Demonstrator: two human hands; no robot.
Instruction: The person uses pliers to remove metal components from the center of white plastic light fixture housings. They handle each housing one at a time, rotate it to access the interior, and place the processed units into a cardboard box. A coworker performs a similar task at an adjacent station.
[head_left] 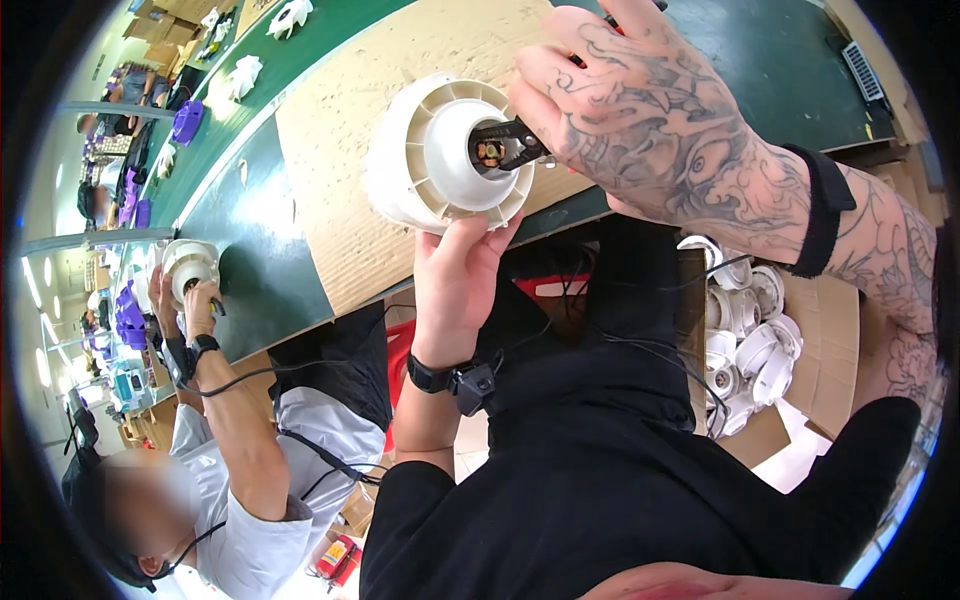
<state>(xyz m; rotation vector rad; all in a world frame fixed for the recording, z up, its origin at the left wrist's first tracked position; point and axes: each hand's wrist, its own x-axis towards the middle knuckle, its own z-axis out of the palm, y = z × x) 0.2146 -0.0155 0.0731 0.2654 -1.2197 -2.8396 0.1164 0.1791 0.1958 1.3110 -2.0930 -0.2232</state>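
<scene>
My left hand [458, 272] grips the lower rim of a round white plastic housing [432, 165], held up over the edge of the bench. My right hand [640, 120] is closed around black-handled pliers [512, 143], whose jaws reach into the housing's hollow centre, where a small metal part [489, 151] sits. A black wristband with a small device is on my left wrist, and a black band is on my right wrist.
A cardboard sheet [350, 110] lies on the green bench [250, 260]. A cardboard box [830, 370] of several white housings [745, 340] stands at my right. A co-worker at my left holds another white housing [188, 266]. Purple and white parts lie further along the bench.
</scene>
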